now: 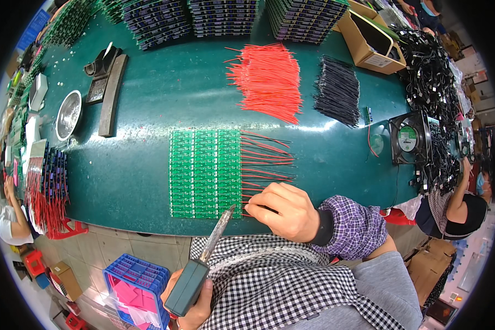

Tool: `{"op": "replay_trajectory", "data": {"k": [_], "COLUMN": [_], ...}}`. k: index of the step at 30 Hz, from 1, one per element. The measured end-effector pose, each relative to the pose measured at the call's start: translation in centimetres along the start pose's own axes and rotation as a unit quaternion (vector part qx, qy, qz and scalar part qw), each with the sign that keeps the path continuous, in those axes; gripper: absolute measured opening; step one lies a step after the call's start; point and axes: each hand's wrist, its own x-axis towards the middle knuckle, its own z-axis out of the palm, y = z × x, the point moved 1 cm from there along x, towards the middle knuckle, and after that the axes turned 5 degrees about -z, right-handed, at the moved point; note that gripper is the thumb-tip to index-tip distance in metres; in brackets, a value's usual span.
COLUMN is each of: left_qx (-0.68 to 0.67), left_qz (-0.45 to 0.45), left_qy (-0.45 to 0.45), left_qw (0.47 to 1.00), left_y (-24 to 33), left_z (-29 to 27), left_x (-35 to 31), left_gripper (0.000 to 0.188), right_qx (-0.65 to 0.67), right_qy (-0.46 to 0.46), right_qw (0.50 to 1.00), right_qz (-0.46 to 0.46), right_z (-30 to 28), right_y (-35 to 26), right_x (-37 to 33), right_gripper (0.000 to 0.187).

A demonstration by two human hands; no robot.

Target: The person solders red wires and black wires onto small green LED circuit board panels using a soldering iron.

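A green circuit board panel (204,173) with rows of small boards lies near the table's front edge. Red and black wires (267,159) stick out to the right from its right edge. My left hand (190,305) is wrapped round the green handle of a soldering iron (217,234), whose tip meets the panel's lower right corner. Just right of that tip, my right hand (289,212) is closed in a pinch on a thin wire, mostly hidden by the fingers.
Beyond the panel lie a red wire pile (267,82) and a black wire pile (338,91). A fan (407,137) stands at right; a metal bowl (69,115) and a dark bar (113,96) are at left. Circuit board stacks (223,16) line the back. Other people sit at both sides.
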Motion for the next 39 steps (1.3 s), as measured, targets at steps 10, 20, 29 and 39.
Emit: {"op": "replay_trajectory", "data": {"k": [10,20,29,39], "left_qx": [-0.004,-0.047,-0.01,-0.018], "left_qz": [-0.145,-0.179,-0.117,-0.102], "left_qy": [0.046,0.038,-0.007,0.001], "left_qw": [0.988,0.982,0.993,0.995], "left_y": [-2.7,-3.4,-1.1,-1.0], "left_z": [0.2,0.2,-0.1,0.1], "left_x": [-4.0,-4.3,-2.4,-2.3], "left_gripper": [0.035,0.033,0.029,0.032], "right_qx": [-0.013,0.005,0.006,0.004], "right_qy": [0.027,-0.001,-0.008,-0.01], "right_qw": [0.999,1.0,1.0,1.0], "right_qz": [-0.027,-0.027,-0.027,-0.025], "right_z": [-0.3,-0.4,-0.4,-0.3], "right_y": [-0.1,-0.3,-0.3,-0.3], "right_x": [0.3,-0.1,-0.1,-0.2], "right_gripper": [0.028,0.029,0.028,0.029]}}
